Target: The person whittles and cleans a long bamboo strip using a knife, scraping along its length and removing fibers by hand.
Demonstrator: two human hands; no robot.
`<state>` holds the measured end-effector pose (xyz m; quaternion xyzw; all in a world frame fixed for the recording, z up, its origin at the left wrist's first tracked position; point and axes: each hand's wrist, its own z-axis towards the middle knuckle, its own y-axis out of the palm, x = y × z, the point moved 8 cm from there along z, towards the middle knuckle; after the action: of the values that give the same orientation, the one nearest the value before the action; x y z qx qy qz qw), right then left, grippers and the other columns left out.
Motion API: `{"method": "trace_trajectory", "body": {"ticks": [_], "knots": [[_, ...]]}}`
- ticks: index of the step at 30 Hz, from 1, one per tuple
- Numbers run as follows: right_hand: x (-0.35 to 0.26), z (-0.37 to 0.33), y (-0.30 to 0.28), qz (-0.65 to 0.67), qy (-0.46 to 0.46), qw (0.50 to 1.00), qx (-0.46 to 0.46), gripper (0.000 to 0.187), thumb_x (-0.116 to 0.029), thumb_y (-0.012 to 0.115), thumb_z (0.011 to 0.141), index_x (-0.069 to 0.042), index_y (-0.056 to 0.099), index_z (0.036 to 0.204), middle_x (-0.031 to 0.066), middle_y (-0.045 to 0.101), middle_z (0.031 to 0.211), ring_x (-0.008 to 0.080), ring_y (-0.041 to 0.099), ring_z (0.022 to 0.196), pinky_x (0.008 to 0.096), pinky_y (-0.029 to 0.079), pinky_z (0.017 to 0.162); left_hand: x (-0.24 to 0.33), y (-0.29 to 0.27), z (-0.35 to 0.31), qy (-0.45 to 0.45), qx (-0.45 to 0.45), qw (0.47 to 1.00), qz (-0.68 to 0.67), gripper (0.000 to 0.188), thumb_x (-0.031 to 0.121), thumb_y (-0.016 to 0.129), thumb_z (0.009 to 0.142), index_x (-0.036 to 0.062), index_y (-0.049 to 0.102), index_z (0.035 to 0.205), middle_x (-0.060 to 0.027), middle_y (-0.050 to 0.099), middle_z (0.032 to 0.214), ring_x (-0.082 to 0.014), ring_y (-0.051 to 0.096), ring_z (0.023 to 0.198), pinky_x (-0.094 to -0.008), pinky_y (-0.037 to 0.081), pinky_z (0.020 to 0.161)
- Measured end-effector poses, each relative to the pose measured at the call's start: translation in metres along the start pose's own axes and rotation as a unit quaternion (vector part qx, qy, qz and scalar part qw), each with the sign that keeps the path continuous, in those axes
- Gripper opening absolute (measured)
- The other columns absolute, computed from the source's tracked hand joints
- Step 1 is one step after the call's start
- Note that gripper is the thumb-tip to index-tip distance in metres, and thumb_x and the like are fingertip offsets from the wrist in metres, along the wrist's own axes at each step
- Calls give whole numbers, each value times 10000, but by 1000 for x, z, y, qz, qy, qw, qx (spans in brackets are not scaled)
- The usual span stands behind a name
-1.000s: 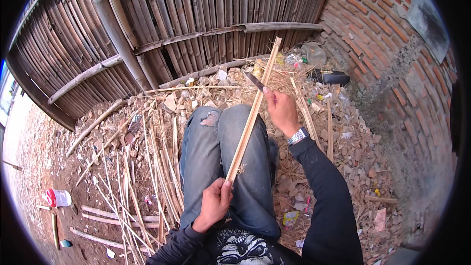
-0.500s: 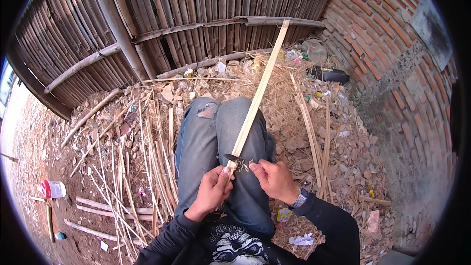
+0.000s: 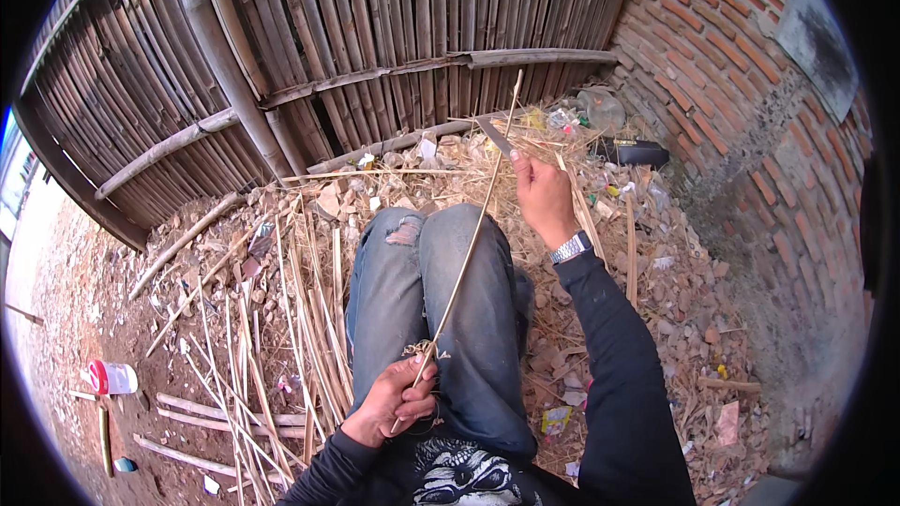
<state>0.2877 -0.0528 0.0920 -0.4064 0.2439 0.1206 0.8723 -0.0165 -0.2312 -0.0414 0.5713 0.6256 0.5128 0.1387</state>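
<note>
My left hand [image 3: 397, 397] is closed around the near end of a long bamboo strip [image 3: 476, 230], which now shows its narrow edge and slants up and away over my knees. A small tuft of curled shavings [image 3: 427, 349] clings to the strip just above that hand. Farther out, my right hand [image 3: 544, 192], with a watch on its wrist, grips a knife [image 3: 494, 135]. Its handle is hidden in the fist. The dark blade lies across the strip's upper part; whether it touches the wood I cannot tell.
Several split bamboo strips [image 3: 305, 309] lie left of my legs, others to the right. Rubble, straw and litter cover the ground. A bamboo fence [image 3: 394, 9] stands ahead, a brick wall [image 3: 722, 66] at right. A red-lidded container [image 3: 114, 378] sits far left.
My right hand and the knife have moved from beside my left hand to the strip's far part. The strip has turned from its broad face to its edge.
</note>
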Motion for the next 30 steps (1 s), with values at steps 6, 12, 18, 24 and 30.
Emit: {"method": "trace_trajectory", "body": {"ticks": [6, 12, 18, 24, 30], "knots": [[-43, -84, -5, 57, -10, 987, -149, 536, -410, 578, 1080, -17, 617, 716, 239, 585, 597, 456, 616, 578, 531, 435, 526, 12, 8, 10, -16, 19, 1000, 1, 295, 320, 427, 1159, 99, 531, 994, 56, 354, 585, -57, 270, 401, -246, 256, 444], [-77, -180, -29, 167, -2, 960, -226, 498, -354, 594, 1093, -9, 551, 737, 177, 495, 551, 333, 507, 461, 439, 376, 470, 17, 24, 31, 9, 7, 1000, 20, 291, 313, 408, 1160, 105, 526, 995, 63, 347, 569, -57, 271, 390, -249, 232, 424], [-34, -182, -24, 556, 288, 751, -207, 310, -343, 645, 1083, -55, 603, 978, -49, 533, 688, 64, 519, 603, 278, 453, 563, 31, 36, 37, 229, 30, 970, 82, 279, 337, 414, 1159, 102, 512, 1046, -8, 471, 659, -119, 440, 464, -267, 363, 448], [-96, -169, -46, 455, 118, 863, -186, 379, -171, 894, 877, -6, 585, 1021, 63, 737, 911, 99, 691, 824, 279, 568, 763, 46, 56, 47, 438, 89, 867, 220, 219, 207, 626, 1095, 5, 679, 1027, -3, 633, 1017, -82, 592, 947, -267, 498, 813], [-60, -168, -53, 246, 76, 940, -223, 339, -142, 922, 812, -34, 607, 871, 38, 680, 709, 114, 589, 598, 323, 484, 572, 100, 63, -21, 413, 222, 652, 596, 216, 207, 696, 1041, -3, 723, 1085, -96, 716, 925, -138, 668, 817, -290, 511, 703]]}}
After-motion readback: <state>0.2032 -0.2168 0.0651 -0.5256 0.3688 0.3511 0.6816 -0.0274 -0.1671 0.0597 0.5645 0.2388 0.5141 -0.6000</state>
